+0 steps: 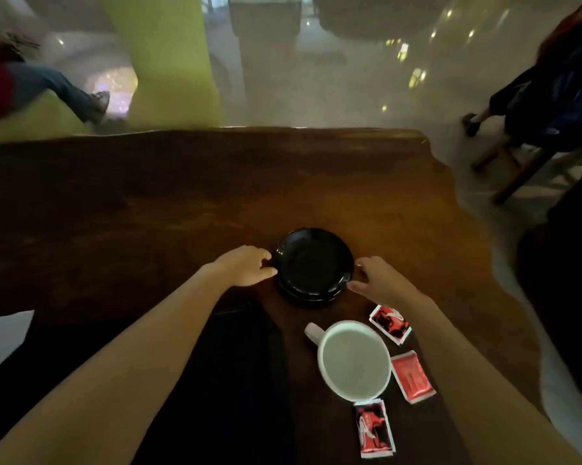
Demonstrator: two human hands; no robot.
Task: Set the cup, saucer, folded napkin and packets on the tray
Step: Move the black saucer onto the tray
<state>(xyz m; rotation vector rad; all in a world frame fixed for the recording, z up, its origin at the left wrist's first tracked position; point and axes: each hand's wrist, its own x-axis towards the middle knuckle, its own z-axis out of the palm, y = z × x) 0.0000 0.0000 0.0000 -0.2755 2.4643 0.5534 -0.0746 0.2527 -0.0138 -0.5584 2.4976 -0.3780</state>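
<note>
A black saucer [314,263] lies on the dark wooden table [182,196], past the other items. My left hand [246,265] holds its left rim between thumb and fingers. On the opposite side my right hand [375,278] pinches the right rim the same way. An empty white cup [355,359] stands nearer me, handle pointing upper left. Three red packets surround it: one [390,324] beyond it, one [413,376] to its right, one [374,428] in front. A dark flat shape [246,370] under my left forearm may be the tray; I cannot tell. No napkin shows.
The table's wavy right edge [467,223] drops to a pale floor. A wooden chair [524,169] with dark clothing stands at the far right. A green pillar [168,62] and a seated person's leg [68,88] lie beyond the far edge.
</note>
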